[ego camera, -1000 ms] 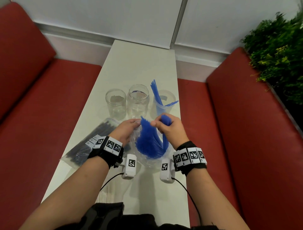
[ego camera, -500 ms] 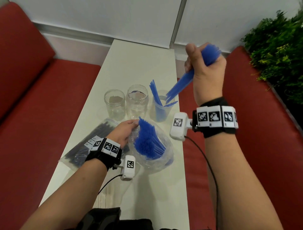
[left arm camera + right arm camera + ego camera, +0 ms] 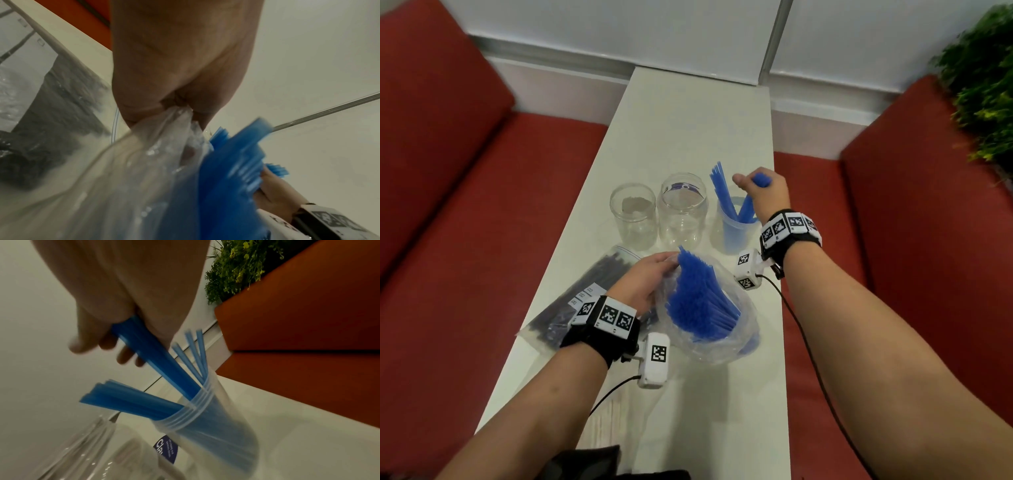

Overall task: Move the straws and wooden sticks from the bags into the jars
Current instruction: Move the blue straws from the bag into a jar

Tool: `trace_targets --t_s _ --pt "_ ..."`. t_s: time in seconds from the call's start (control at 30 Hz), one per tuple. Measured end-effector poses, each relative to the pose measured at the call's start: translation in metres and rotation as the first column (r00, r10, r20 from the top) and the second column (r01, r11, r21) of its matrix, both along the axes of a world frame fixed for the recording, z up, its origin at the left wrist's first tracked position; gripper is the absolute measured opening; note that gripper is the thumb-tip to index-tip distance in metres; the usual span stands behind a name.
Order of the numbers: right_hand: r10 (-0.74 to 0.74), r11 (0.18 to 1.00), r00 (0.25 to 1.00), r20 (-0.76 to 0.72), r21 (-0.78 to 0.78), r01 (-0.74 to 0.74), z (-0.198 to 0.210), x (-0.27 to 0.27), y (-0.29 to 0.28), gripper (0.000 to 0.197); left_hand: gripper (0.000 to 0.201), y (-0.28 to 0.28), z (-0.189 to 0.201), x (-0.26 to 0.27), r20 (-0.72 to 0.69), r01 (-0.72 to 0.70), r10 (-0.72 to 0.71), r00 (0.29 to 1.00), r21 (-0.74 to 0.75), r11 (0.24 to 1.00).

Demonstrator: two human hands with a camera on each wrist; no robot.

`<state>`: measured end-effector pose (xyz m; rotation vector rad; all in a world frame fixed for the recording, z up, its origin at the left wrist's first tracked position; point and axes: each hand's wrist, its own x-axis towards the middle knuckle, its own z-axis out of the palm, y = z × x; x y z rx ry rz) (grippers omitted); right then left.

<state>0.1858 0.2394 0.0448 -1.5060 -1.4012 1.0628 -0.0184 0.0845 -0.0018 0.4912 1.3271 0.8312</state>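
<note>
My right hand (image 3: 758,186) grips a bundle of blue straws (image 3: 156,356) whose lower ends reach into the right jar (image 3: 736,233), which holds other blue straws (image 3: 719,185). My left hand (image 3: 650,277) pinches the rim of a clear plastic bag (image 3: 743,329) full of blue straws (image 3: 698,298) near the table's front. In the left wrist view the fingers (image 3: 164,104) bunch the bag film (image 3: 123,170). Two more clear jars, the left jar (image 3: 633,216) and the middle jar (image 3: 681,209), stand in the row without straws.
A zip bag of dark sticks (image 3: 585,294) lies left of my left hand. The narrow white table (image 3: 688,120) runs between red benches (image 3: 482,205). A green plant (image 3: 983,89) stands at the far right. A cable (image 3: 801,329) trails from the right wrist.
My right hand came down from high above the table and now has the straw bundle lowered into the right jar. My left hand keeps hold of the bag.
</note>
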Motion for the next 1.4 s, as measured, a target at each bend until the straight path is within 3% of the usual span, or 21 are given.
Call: trace_targets --t_s 0.1,0.2,0.3,0.33,0.37,0.4,0.47,0.5,0.63,0.73,0.8,0.87,0.93,1.03,1.17,1.3,1.4 --pt "0.062 0.997 0.994 0.092 -0.053 -0.057 -0.007 0.003 0.009 0.014 0.028 0.003 -0.003 -0.001 0.008 -0.009 0.009 1.000 -0.012 1.000" --pt "-0.017 0.991 0.993 0.115 0.133 0.001 0.002 -0.001 0.016 0.020 0.028 0.006 -0.006 -0.001 0.044 -0.029 0.029 0.999 -0.013 0.999" --pt "-0.071 0.959 0.961 0.267 0.282 -0.007 0.002 -0.010 0.016 0.026 0.028 0.011 -0.010 -0.002 0.063 -0.042 0.043 0.997 -0.020 0.999" --pt "-0.037 0.958 0.922 0.385 0.275 -0.077 -0.002 -0.013 0.015 0.030 0.028 0.012 -0.012 -0.002 0.064 -0.043 0.044 0.997 -0.017 0.999" --pt "0.040 0.960 0.838 0.544 0.212 -0.183 -0.007 -0.015 0.014 0.035 0.028 0.013 -0.013 -0.002 0.063 -0.045 0.046 0.997 -0.012 0.999" --pt "0.152 0.953 0.706 0.692 0.087 -0.290 -0.013 -0.018 0.011 0.039 0.027 0.014 -0.014 -0.001 0.058 -0.046 0.047 0.997 -0.006 0.999" --pt "0.333 0.913 0.481 0.811 -0.151 -0.378 -0.024 -0.018 0.009 0.048 0.026 0.015 -0.015 0.000 0.043 -0.045 0.045 0.998 0.000 0.999" --pt "0.350 0.908 0.462 0.815 -0.174 -0.381 -0.025 -0.018 0.009 0.050 0.026 0.015 -0.016 0.001 0.037 -0.043 0.043 0.998 0.002 0.999" --pt "0.079 0.969 0.810 0.582 0.147 -0.200 -0.006 -0.014 0.005 0.046 0.025 0.014 -0.017 0.001 0.014 -0.035 0.035 0.999 0.012 0.999" --pt "0.007 0.935 0.930 0.367 0.327 -0.136 0.008 -0.011 -0.021 0.034 0.025 0.010 -0.015 0.001 0.023 -0.030 0.030 0.999 0.012 0.999" --pt "0.129 0.965 0.983 0.131 0.211 -0.154 0.011 -0.009 -0.046 0.028 0.025 0.007 -0.013 0.002 0.018 -0.025 0.024 1.000 0.023 0.999" --pt "0.331 0.944 0.943 -0.033 0.020 -0.331 0.007 -0.005 -0.074 0.034 0.026 0.003 -0.010 0.003 0.012 -0.024 0.023 1.000 0.032 0.999" --pt "0.495 0.863 0.869 -0.006 -0.112 -0.493 -0.005 0.000 -0.101 0.042 0.027 0.001 -0.009 0.004 0.008 -0.028 0.028 1.000 0.043 0.999" --pt "0.573 0.800 0.820 0.015 -0.228 -0.555 -0.026 0.003 -0.140 0.052 0.027 -0.004 -0.010 0.006 0.010 -0.034 0.033 0.999 0.058 0.998" --pt "0.554 0.821 0.827 0.098 -0.231 -0.522 -0.047 0.004 -0.176 0.057 0.022 -0.012 -0.017 0.005 -0.029 -0.010 0.011 1.000 0.050 0.999" --pt "0.393 0.917 0.899 0.193 -0.152 -0.368 -0.053 0.001 -0.194 0.046 0.022 -0.020 -0.020 0.006 -0.076 0.013 -0.008 0.997 0.060 0.998" --pt "0.317 0.948 0.911 0.264 -0.111 -0.298 -0.053 0.000 -0.202 0.031 0.020 -0.025 -0.020 0.007 -0.052 0.005 -0.002 0.999 0.057 0.998"
